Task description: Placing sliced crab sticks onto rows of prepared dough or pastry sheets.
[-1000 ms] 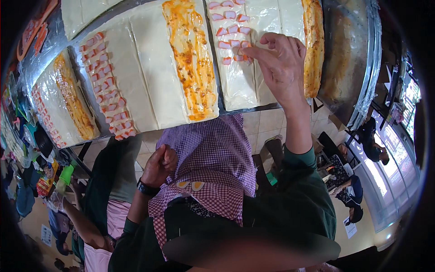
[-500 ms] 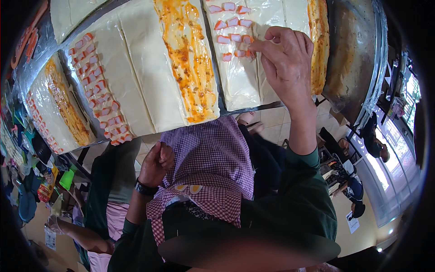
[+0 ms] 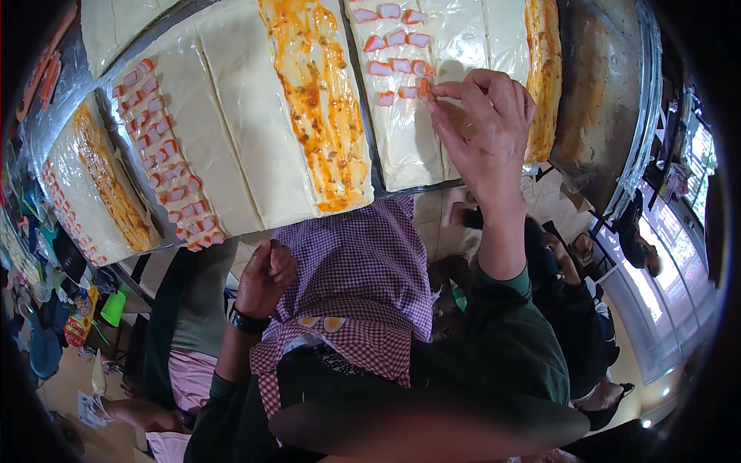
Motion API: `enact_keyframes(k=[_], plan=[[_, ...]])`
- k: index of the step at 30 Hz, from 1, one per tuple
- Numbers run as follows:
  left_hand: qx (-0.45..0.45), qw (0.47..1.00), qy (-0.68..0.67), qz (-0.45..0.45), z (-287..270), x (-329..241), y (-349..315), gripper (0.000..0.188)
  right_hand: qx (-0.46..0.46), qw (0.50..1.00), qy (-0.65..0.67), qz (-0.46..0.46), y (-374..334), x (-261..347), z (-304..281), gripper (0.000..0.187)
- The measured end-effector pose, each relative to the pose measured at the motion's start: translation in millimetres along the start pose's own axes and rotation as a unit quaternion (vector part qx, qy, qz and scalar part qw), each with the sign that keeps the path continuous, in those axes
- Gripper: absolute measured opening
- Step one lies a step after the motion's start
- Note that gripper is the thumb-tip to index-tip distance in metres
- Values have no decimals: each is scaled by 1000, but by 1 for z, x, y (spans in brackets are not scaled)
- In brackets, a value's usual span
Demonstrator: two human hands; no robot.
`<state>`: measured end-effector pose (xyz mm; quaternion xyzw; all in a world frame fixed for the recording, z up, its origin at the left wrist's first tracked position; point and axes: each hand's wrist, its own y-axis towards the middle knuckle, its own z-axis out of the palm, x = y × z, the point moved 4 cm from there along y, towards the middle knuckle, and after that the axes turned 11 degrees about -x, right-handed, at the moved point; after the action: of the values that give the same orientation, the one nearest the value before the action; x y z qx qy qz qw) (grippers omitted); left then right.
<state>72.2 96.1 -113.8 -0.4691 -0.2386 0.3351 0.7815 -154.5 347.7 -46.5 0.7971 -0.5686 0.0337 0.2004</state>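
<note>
Over the pastry sheet on the right (image 3: 409, 154), my right hand (image 3: 494, 127) pinches a small crab stick piece (image 3: 424, 88) between thumb and forefinger. The piece touches the sheet at the end of a short row. Further orange-and-white crab stick pieces (image 3: 395, 37) lie in rows beyond it. My left hand (image 3: 266, 279) hangs in front of the checked apron (image 3: 355, 262), its fingers curled inward. Whatever lies inside those fingers is hidden. The middle pastry sheet (image 3: 231, 116) bears a band of crab stick pieces (image 3: 166, 150) and a strip of orange-brown filling (image 3: 324, 116).
A smaller topped pastry sheet (image 3: 100, 177) lies at the left. Plastic-wrapped metal (image 3: 644, 116) edges the table's right end. A co-worker's arm (image 3: 139, 413) shows at lower left. Another person in dark clothes (image 3: 567, 332) is at right, behind my arm.
My right hand has come slightly nearer to me, and the pinched piece now shows at its fingertips. The left hand has hardly moved. A person has come closer at right.
</note>
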Motion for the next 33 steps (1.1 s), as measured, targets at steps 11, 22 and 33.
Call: enact_keyframes(k=[11, 22, 33], plan=[[3, 1000, -15, 6, -5, 2, 1, 39, -9, 1000, 15, 15, 3, 2, 8, 20], [-15, 1000, -23, 4, -6, 0, -1, 39, -35, 999, 11, 10, 10, 4, 11, 19], [-8, 1000, -26, 9, -6, -6, -1, 37, -58, 998, -23, 9, 8, 7, 17, 16]])
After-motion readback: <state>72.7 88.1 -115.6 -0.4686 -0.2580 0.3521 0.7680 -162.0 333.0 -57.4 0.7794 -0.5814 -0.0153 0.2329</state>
